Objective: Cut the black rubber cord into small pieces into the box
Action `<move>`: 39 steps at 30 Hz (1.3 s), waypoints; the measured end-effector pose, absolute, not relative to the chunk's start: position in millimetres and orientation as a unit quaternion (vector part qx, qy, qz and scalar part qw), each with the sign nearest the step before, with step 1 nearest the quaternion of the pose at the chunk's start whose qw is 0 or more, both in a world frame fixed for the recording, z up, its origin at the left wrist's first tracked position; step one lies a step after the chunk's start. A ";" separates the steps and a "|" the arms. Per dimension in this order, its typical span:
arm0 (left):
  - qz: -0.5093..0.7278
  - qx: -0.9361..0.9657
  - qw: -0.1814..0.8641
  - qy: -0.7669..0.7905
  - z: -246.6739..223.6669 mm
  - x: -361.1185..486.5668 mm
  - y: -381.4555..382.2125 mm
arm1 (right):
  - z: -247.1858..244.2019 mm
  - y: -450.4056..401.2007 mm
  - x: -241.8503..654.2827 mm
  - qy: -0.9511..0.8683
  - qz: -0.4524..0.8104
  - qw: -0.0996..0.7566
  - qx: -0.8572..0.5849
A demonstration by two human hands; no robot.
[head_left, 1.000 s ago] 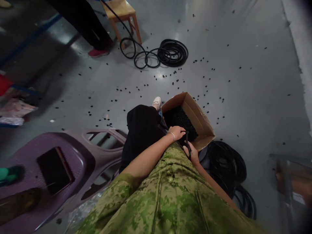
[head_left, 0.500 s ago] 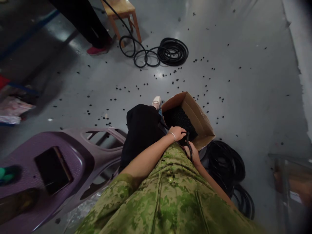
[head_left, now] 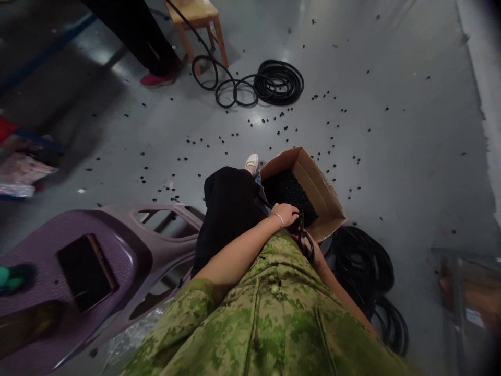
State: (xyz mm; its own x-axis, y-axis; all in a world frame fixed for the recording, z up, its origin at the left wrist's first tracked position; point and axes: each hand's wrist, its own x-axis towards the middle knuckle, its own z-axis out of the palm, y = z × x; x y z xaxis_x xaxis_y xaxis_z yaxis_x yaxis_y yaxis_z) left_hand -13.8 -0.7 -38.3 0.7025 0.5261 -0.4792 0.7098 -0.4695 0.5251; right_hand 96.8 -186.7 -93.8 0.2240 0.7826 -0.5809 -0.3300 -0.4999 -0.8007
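Observation:
My left hand (head_left: 285,213), with a bracelet at the wrist, is closed over the near edge of the cardboard box (head_left: 323,190). A dark hose (head_left: 265,202) runs to it, and a short black end shows at its fingertips. My right hand (head_left: 313,248) is closed round the looped handles of a black tool that looks like scissors (head_left: 301,224). The tool's tip points up and touches or nearly touches the black end at my left fingertips. Many small black pieces (head_left: 289,190) lie in the box. Some of my right fingers are hidden.
Black hose coils lie right of the box (head_left: 362,261) and farther ahead (head_left: 278,82). A wooden stool (head_left: 195,15) and another person's leg (head_left: 144,36) are at the upper left. On the left, a purple plastic chair (head_left: 129,292) bears a phone (head_left: 86,272). Small black pieces dot the floor.
The looped handles in my right hand have spread apart, and that hand has shifted slightly to the right and down. My left hand has hardly moved.

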 end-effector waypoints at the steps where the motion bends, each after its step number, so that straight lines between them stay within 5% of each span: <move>1: -0.127 0.847 0.364 0.366 -37.9 -13.9 -0.6 | -91.5 -185.3 97.1 -0.175 0.603 0.465 -0.624; 17: -0.125 0.843 0.381 0.360 -35.9 -14.1 -1.1 | -61.9 -174.1 116.2 -0.129 0.686 0.430 -0.572; 27: -0.118 0.832 0.397 0.369 -38.9 -14.8 -2.3 | -74.4 -163.7 92.2 -0.171 0.551 0.377 -0.724; 39: -0.116 0.802 0.452 0.373 -51.2 -11.0 1.4 | -77.9 -164.0 88.5 -0.162 0.551 0.426 -0.699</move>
